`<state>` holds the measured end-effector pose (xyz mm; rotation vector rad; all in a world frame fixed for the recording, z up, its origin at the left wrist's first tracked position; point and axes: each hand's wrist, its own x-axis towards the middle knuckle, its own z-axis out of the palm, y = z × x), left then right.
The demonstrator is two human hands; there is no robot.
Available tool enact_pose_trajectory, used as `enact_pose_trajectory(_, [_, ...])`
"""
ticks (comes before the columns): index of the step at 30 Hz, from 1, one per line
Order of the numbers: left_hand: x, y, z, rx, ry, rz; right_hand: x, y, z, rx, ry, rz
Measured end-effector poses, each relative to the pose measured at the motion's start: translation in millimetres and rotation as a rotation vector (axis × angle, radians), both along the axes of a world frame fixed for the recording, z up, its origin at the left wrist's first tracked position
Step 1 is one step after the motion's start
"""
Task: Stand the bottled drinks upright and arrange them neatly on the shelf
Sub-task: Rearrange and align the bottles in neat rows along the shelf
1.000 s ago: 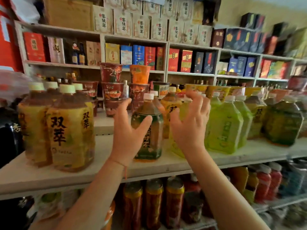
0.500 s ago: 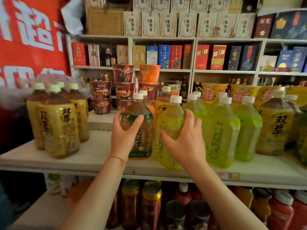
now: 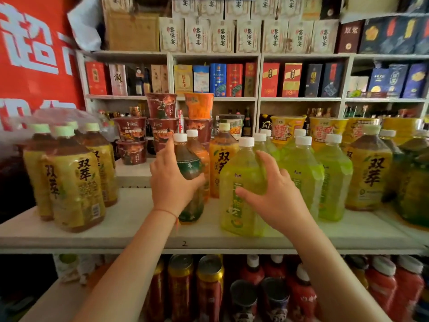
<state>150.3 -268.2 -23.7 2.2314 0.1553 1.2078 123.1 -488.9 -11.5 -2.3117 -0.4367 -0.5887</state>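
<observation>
Dark-green-labelled bottle [image 3: 189, 180] (white cap); lime-green bottle [image 3: 241, 194]; red banner [image 3: 34, 54].

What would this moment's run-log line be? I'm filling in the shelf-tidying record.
left hand: grips dark tea bottle, upright | right hand: open, at light green bottle, upright | shelf: arranging unfinished

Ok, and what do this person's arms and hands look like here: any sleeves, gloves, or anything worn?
Both forearms are bare, with no sleeves in view and no gloves. The left hand has a thin red string bracelet round the wrist, with a short loose end hanging down. The right hand and its wrist carry nothing that shows: no ring, watch or band.
</observation>
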Motion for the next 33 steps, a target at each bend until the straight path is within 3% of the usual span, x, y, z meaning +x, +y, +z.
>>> enact_pose_trajectory(5, [-1.0, 23.7, -2.7, -0.033, 0.02, 0.015, -5.4, 15.2, 0.2, -0.114, -0.053, -0.118])
enact_pose_trajectory(12, [0.7, 55.7, -9.7, -0.153, 0.037, -0.109, -1.0, 62.6, -3.1, -0.106, -0.046, -0.085])
enact_pose_trajectory(20, [-8.5, 67.1, -10.7, 0.02, 0.01, -0.042, 15.7, 129.0, 0.0, -0.24, 0.06, -0.04])
enact_pose_trajectory(25, [-13.0, 61.6, -7.8, -0.103, -0.009, -0.106, 23.8, 141.1, 1.1, -0.228, 0.119, 0.07])
enact_pose_trajectory(28, [-11.6, 50.3, -3.8, 0.082, -0.006, -0.025, 38.1, 136.0, 0.1, -0.239, 0.186, 0.171])
enact_pose_trajectory(31, [-1.9, 44.6, 4.3, 0.198, 0.079, 0.054, 56.5, 122.7, 5.3, -0.248, 0.007, 0.08])
enact_pose_trajectory(33, [5.4, 43.5, 6.7, 0.224, 0.113, 0.084, 70.4, 117.5, 12.0, -0.11, -0.15, -0.033])
